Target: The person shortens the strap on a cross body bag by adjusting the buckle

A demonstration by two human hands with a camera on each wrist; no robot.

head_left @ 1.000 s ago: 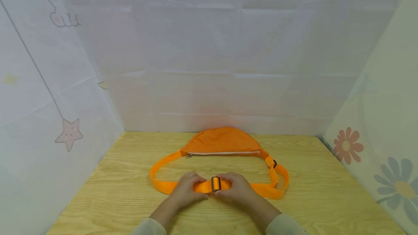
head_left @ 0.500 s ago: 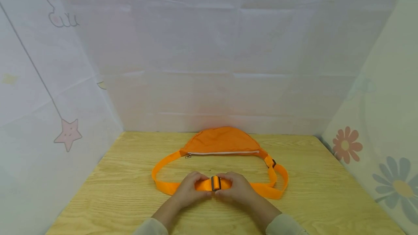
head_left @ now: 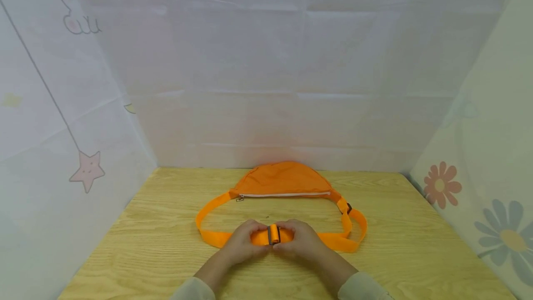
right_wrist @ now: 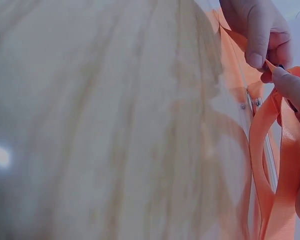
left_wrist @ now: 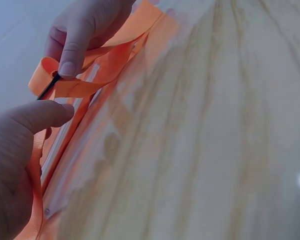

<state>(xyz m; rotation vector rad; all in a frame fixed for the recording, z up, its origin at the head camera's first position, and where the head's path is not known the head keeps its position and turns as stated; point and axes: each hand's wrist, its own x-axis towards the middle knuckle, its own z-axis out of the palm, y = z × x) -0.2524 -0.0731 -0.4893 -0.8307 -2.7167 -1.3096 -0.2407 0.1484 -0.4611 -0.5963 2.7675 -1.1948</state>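
Note:
An orange waist bag (head_left: 285, 180) lies at the back of the table, its white zipper (head_left: 287, 195) facing the front. Its orange strap (head_left: 214, 238) loops forward to both hands. My left hand (head_left: 239, 245) pinches the strap just left of a black slide buckle (head_left: 269, 235). From the right side, my right hand (head_left: 306, 242) grips the strap at the buckle, thumb and fingertips at its edge. A small fold of strap bulges up through the buckle. In the left wrist view, the strap (left_wrist: 97, 87) runs from the buckle past the right hand's thumb (left_wrist: 72, 55).
Another black buckle (head_left: 349, 208) joins the strap near the bag's right end, where a spare loop (head_left: 361, 226) lies. The wooden table (head_left: 145, 244) meets a pale cloth backdrop (head_left: 270, 119) behind and patterned cloth walls at both sides.
My left hand has slid slightly right, closer to the buckle, and the strap's left curve has shifted right with it. The right hand has barely moved.

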